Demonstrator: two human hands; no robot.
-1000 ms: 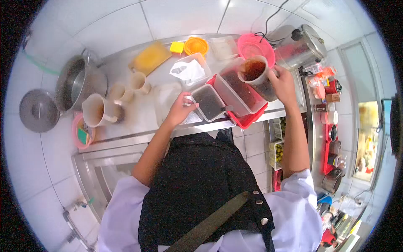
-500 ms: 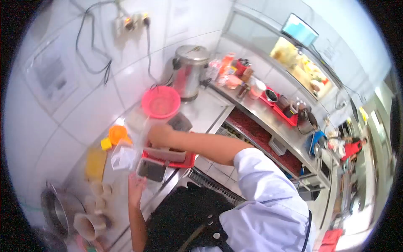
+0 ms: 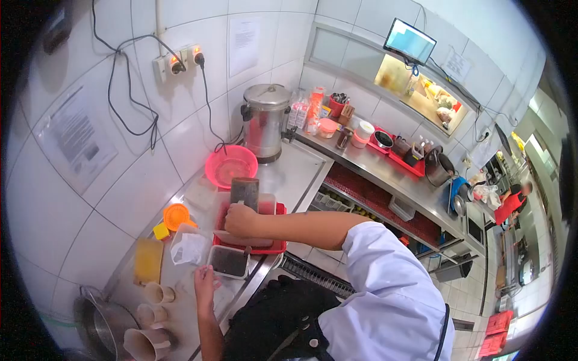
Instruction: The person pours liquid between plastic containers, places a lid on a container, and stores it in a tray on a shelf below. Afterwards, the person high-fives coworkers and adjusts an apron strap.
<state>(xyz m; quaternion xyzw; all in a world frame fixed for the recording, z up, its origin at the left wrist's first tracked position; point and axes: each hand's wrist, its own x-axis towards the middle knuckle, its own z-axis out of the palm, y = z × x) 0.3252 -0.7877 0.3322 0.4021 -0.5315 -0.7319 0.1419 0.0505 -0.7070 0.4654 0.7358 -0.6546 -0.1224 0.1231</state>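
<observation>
My right hand (image 3: pixel 242 220) is closed on the handle of a brown-stained pitcher (image 3: pixel 245 191), above a clear rectangular container (image 3: pixel 264 204) in a red tray (image 3: pixel 280 245). The pitcher's opening is not visible from here. My left hand (image 3: pixel 205 279) is beside the near left corner of a small container of dark contents (image 3: pixel 230 261), fingers partly bent; whether it touches the rim is unclear. A dark handle sticks up at that container's right side. A clear container (image 3: pixel 183 245) with a white bag stands to the left.
A pink basin (image 3: pixel 231 167) and a steel urn (image 3: pixel 265 120) stand behind. Orange juicer (image 3: pixel 176 215), yellow board (image 3: pixel 148 261), beige jugs (image 3: pixel 147 343) and a large pot (image 3: pixel 103 325) lie left. A side counter (image 3: pixel 361 157) holds jars and trays. A person in red (image 3: pixel 509 206) is far right.
The view has swung right and up, showing more wall and the side counter. The pitcher in my right hand has turned from showing its brown contents to showing its side. My left hand has left the small container's rim.
</observation>
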